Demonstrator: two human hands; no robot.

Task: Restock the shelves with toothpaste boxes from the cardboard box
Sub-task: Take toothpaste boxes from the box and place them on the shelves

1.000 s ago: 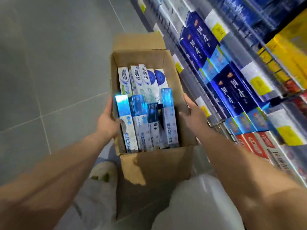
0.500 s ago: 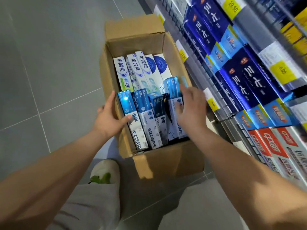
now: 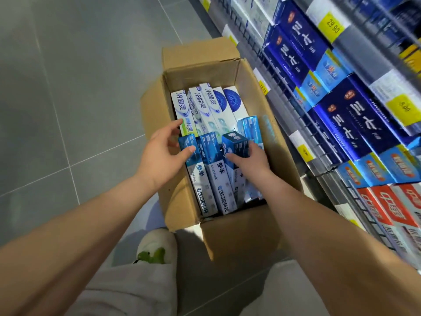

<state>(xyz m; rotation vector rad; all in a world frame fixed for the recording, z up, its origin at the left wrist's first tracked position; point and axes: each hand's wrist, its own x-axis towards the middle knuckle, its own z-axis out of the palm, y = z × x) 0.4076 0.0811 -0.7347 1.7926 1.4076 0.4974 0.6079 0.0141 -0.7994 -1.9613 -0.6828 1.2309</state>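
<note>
Right hand [image 3: 252, 160] grasps the top end of a blue toothpaste box [image 3: 234, 144], tilted up in the 6 o'clock half of the cardboard box [image 3: 182, 206], left hand [image 3: 159, 156] released at its 9 o'clock, shelves [image 3: 355, 49] at 3 o'clock; judged light, stiff, glossy card, best pinched across the long sides.

in the cardboard box [image 3: 200, 65], the far white boxes [image 3: 196, 108] read 冷酸灵 along their faces, the near blue-and-white boxes [image 3: 218, 185] carry 参半, "oralshark" and 专注口腔科技, and the raised box [image 3: 235, 145] gripped by the right hand [image 3: 250, 160] shows 参半 on its end flap. on the shelves [image 3: 360, 53] to the right, the dark blue boxes [image 3: 348, 119] read 三七 and the near red boxes [image 3: 376, 208] read 中華. a far yellow price tag [image 3: 332, 26] reads 29.90, a small tag [image 3: 263, 87] just beside the cardboard box reads 12.90, and a nearer yellow tag [image 3: 402, 108] reads 5.00.
</note>
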